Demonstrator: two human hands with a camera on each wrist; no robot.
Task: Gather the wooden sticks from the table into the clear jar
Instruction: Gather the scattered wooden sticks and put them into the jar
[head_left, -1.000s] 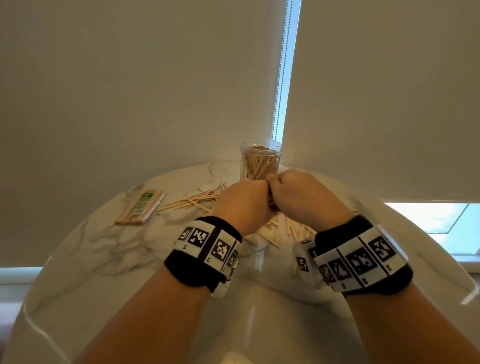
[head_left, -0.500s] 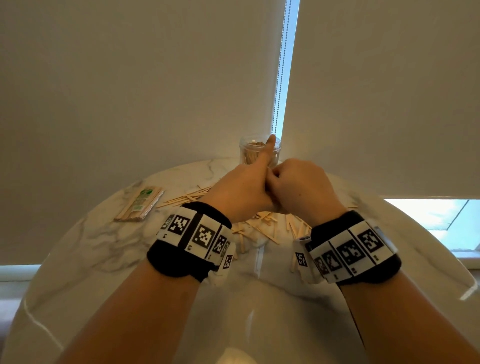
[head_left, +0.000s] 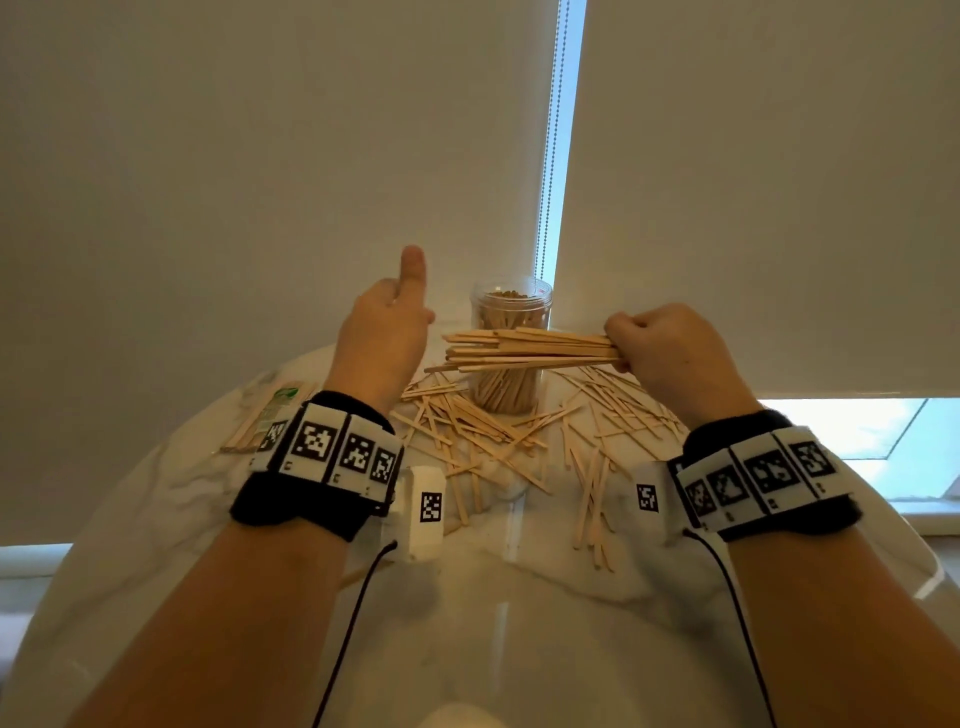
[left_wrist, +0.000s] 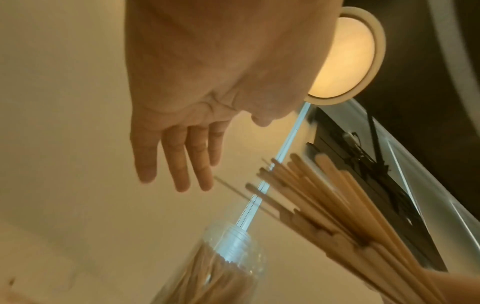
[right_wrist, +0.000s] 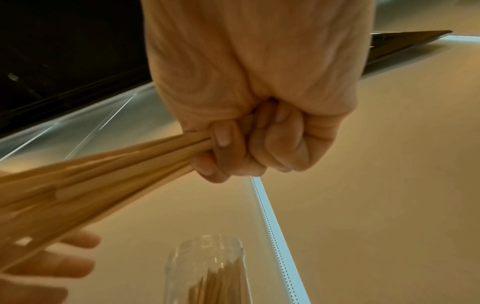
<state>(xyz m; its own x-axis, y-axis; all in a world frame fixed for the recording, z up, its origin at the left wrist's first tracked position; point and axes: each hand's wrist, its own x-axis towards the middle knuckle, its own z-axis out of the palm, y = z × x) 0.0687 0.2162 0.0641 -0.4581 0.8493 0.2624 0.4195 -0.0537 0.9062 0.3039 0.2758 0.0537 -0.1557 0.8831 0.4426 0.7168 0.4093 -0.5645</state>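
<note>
The right hand (head_left: 670, 353) is clenched around one end of a bundle of wooden sticks (head_left: 524, 348), held roughly level in front of the clear jar (head_left: 511, 317), which stands on the marble desk (head_left: 156, 519) already packed with sticks. The left hand (head_left: 382, 338) is released, fingers straight and spread (nothing in it), just left of the bundle's free ends. Loose sticks (head_left: 467, 431) lie scattered on the desk around the jar's base, and a wrapped packet (head_left: 270, 410) sits at far left
</note>
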